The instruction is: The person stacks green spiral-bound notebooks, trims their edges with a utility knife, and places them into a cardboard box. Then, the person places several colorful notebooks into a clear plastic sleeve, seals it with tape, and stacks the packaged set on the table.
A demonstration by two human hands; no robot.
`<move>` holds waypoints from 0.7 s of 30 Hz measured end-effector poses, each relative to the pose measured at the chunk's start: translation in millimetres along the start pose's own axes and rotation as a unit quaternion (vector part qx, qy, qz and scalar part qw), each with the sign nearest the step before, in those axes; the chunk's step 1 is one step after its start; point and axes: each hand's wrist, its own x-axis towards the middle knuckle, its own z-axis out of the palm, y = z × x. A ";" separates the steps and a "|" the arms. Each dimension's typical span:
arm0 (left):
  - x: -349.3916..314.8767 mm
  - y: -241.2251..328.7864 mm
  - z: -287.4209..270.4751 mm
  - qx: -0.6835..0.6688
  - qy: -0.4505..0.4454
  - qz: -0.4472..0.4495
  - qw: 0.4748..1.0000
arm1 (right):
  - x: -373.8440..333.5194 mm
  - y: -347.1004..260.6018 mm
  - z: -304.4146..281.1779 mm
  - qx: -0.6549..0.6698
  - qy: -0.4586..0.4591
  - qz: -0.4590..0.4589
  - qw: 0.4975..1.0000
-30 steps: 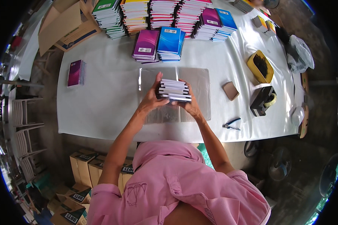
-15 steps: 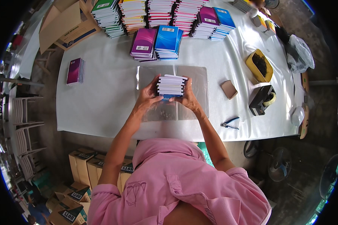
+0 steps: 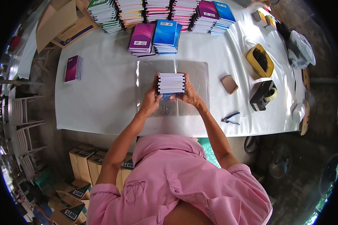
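Between my two hands stands a small stack of spiral notebooks (image 3: 171,83), page edges facing up and a blue cover toward me. My left hand (image 3: 151,98) is wrapped round its left side, and my right hand (image 3: 190,93) grips the right side. Beneath them lies a clear plastic sheet (image 3: 193,75) on the table. Farther off, a pile of purple notebooks (image 3: 142,37) stands beside a pile of blue notebooks (image 3: 165,34). The lower fingers of both hands are partly hidden by the stack.
Tall notebook stacks (image 3: 157,11) line the far edge. At left lie purple notebooks (image 3: 72,69) and an open carton (image 3: 69,28). Rightward are a small brown box (image 3: 229,84), pliers (image 3: 231,118), a black tape dispenser (image 3: 262,96) and a yellow tub (image 3: 254,67) of dark bits.
The top notebook, which stuck out of line, now sits level with the others between my hands. My whole view has shifted slightly.
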 end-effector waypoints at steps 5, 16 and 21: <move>16.7 -10.4 -12.2 0.016 0.017 0.070 0.997 | 12.1 -28.0 -11.5 0.154 0.017 0.123 0.980; 38.1 -30.7 25.5 0.162 0.063 -0.089 0.981 | -2.4 2.9 -5.1 -0.186 0.050 0.276 0.942; 41.3 -26.2 26.9 0.110 0.062 -0.127 0.984 | -26.2 32.3 16.8 -0.183 0.119 0.228 0.949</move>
